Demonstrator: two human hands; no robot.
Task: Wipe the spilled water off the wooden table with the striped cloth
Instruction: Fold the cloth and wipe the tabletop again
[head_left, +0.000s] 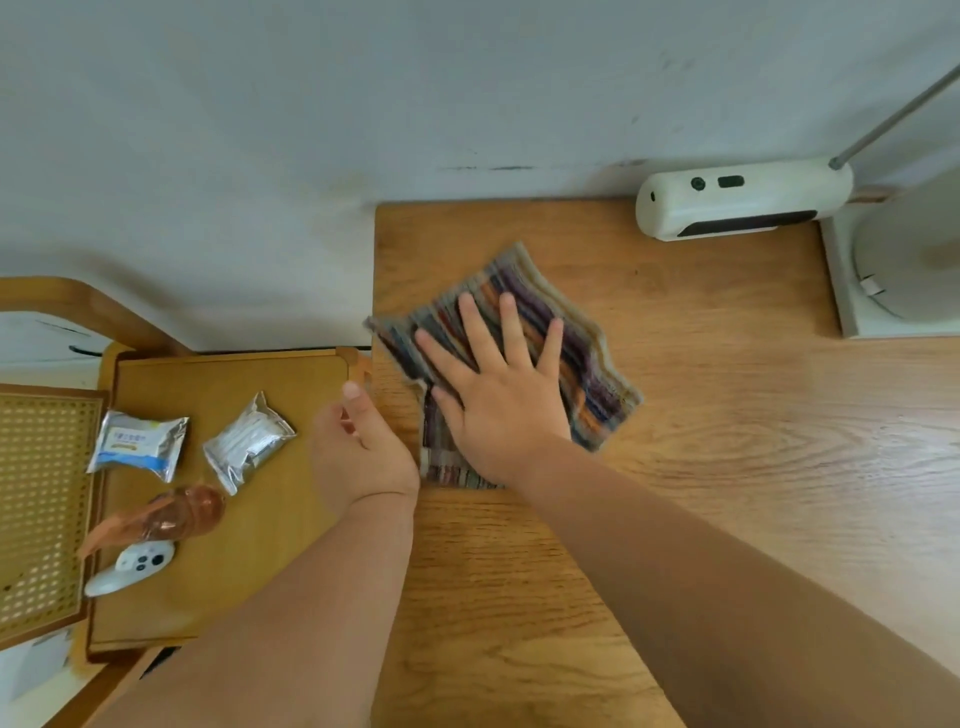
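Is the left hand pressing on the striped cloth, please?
No, the left hand is beside the striped cloth; the right hand presses it.

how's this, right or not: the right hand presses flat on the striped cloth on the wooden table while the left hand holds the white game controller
Not quite. In the head view the left hand holds nothing; the white game controller lies apart from it on the yellow wooden tray. The right hand does press flat on the multicoloured striped cloth on the wooden table.

Wooden table, striped cloth, white device, lamp base
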